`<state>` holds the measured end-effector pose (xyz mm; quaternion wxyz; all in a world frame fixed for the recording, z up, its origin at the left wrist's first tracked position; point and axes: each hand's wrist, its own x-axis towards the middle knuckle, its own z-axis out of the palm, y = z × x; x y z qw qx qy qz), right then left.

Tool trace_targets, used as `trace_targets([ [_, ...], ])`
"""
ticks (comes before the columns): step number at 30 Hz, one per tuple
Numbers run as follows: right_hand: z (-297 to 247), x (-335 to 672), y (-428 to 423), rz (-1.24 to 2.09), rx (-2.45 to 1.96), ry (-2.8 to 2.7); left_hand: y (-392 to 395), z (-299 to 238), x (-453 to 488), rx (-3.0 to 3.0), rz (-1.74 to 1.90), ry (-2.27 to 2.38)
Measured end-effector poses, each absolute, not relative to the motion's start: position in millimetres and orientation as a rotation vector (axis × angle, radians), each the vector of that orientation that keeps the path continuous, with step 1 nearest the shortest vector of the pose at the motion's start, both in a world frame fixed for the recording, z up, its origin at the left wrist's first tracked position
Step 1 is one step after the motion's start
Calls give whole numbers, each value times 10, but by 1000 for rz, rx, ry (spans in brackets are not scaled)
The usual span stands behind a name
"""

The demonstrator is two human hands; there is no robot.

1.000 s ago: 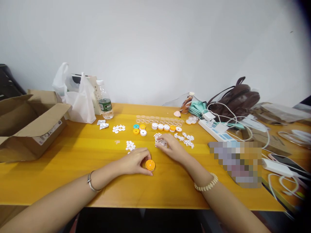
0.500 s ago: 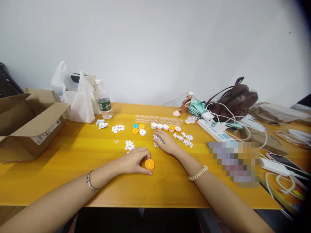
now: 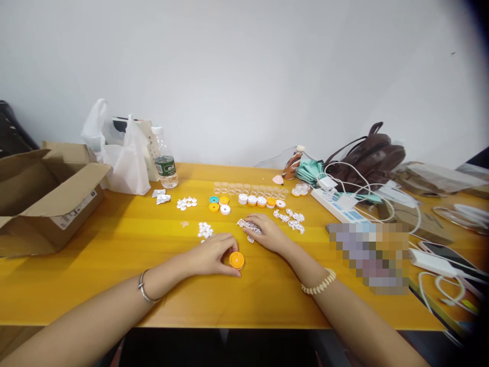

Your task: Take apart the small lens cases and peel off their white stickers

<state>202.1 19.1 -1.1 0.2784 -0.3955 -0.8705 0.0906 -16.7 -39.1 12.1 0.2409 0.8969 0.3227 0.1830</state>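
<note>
My left hand [image 3: 214, 255] curls its thumb and fingers around a round orange case [image 3: 237, 260] resting on the table. My right hand [image 3: 266, 233] lies with fingers stretched over a small pile of white openwork pieces [image 3: 244, 224], touching them; some are hidden beneath it. More such white pieces [image 3: 296, 226] lie to its right. Beyond the hands are a row of white and orange round cases [image 3: 252, 201] and a small group of teal, orange and white ones [image 3: 214, 207]. Small white discs [image 3: 205, 229] lie beyond my left hand, with another cluster of white parts [image 3: 187, 203] farther left.
Clear round cups [image 3: 250, 189] line the back. At left stand a cardboard box [image 3: 57, 204], a white plastic bag [image 3: 128, 168] and a water bottle [image 3: 166, 165]. A power strip [image 3: 336, 205] with tangled cables, a brown bag [image 3: 370, 158] and phones crowd the right.
My right hand has shifted slightly right and towards me, and the white pieces under it are more spread out. My left hand stays around the orange case.
</note>
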Motion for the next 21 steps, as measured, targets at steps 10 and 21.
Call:
trace_targets([
  [10,83,2743,545,-183,-1789,-1715,-393,142,-177,2451,487,886],
  [21,-20,2596,567,-130,-2191,-1967,-390,130,-177,2451,492,881],
])
